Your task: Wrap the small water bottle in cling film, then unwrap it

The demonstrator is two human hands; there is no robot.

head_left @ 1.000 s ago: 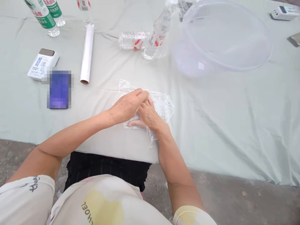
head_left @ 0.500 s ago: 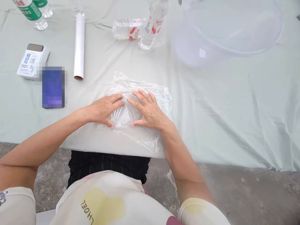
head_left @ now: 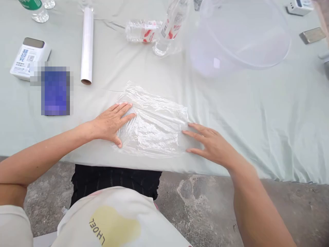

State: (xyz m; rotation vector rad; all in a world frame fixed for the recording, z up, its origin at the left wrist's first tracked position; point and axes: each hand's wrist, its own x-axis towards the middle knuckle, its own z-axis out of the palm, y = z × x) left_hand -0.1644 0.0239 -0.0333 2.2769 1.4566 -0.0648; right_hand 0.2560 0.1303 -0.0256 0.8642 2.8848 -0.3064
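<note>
A crinkled sheet of clear plastic film (head_left: 156, 127) lies spread on the covered table in front of me. On its left part my left hand (head_left: 111, 121) rests with the fingers spread, pressing the film down. My right hand (head_left: 207, 142) is just off the film's right edge, fingers apart and stretched toward it, with nothing in them. Whether its fingertips touch the film's edge or the cloth I cannot tell.
Behind the film lie a white roll (head_left: 87, 48), a clear bottle (head_left: 142, 31) on its side and a tilted bottle (head_left: 171, 27). A translucent tub (head_left: 213, 51) stands at the back right. A white box (head_left: 29, 58) and a blurred blue object (head_left: 55, 91) are to the left.
My right hand has moved right, from the middle of the film to beyond its right edge. The film is flatter and spread wider. My left hand has stayed on its left part.
</note>
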